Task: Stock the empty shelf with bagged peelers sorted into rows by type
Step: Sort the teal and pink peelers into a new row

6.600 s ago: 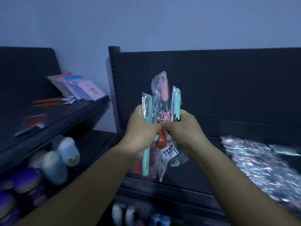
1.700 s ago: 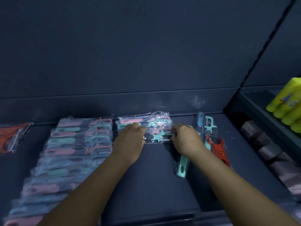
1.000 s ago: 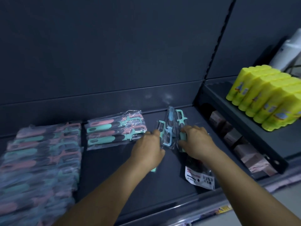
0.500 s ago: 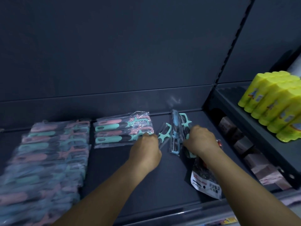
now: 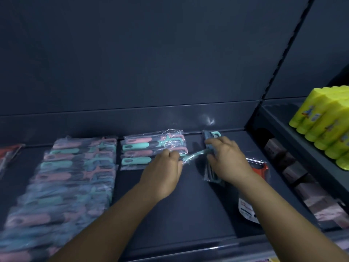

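Head view: a dark shelf (image 5: 188,210) fills the lower half of the frame, backed by a dark panel (image 5: 132,53). At centre, the left hand (image 5: 162,173) pinches one teal bagged peeler (image 5: 192,157) between thumb and fingertips; the peeler slants up toward the right, where its far end meets the bundle under the other hand. The right hand (image 5: 226,161), right of centre, curls its grip round an upright bundle of bagged peelers (image 5: 210,146) that stands on edge on the shelf, a teal head showing at its top near the back panel. Just left of the left hand, a short row of four pink and teal bagged peelers (image 5: 149,150) lies flat, handles pointing left, colours alternating. Further left, a long row of pink and teal bagged peelers (image 5: 71,178) runs from the back of the shelf to the lower left corner of the frame; its nearer part is blurred. At the far left edge, a red item in a clear bag (image 5: 9,154) is partly cut off by the frame. Behind the right wrist, a bagged orange peeler (image 5: 260,167) lies flat, and a white printed label (image 5: 247,210) shows below the right forearm. At the right of the frame, a neighbouring shelf carries yellow bottles (image 5: 324,129) above and brownish boxed goods (image 5: 302,176) below.
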### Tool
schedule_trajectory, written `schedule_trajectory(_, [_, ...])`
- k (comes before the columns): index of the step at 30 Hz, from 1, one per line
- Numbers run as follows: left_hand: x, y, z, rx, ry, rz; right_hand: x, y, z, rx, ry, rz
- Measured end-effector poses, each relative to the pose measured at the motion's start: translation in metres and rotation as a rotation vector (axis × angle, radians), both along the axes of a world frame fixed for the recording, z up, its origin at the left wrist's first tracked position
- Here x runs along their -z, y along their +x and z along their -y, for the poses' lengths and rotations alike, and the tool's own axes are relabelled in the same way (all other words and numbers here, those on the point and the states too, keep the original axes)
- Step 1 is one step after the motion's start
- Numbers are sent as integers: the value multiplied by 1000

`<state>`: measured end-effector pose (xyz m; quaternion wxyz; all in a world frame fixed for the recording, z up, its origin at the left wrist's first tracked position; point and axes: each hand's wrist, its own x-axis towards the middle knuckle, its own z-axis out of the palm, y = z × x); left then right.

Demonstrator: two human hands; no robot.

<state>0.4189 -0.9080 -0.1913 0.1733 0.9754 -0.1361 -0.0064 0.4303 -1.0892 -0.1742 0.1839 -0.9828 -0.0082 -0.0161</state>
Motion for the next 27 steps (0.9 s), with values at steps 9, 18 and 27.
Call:
schedule_trajectory(9, [-19, 8, -57, 28, 12, -27, 2, 3, -32, -43, 306, -86])
schedule_trajectory(18, [-7, 12, -58, 66, 236, -1, 7, -3, -38, 112, -29, -134])
schedule_trajectory(27, [11, 9, -58, 83, 201, 125, 14, -10, -17, 263, -41, -198])
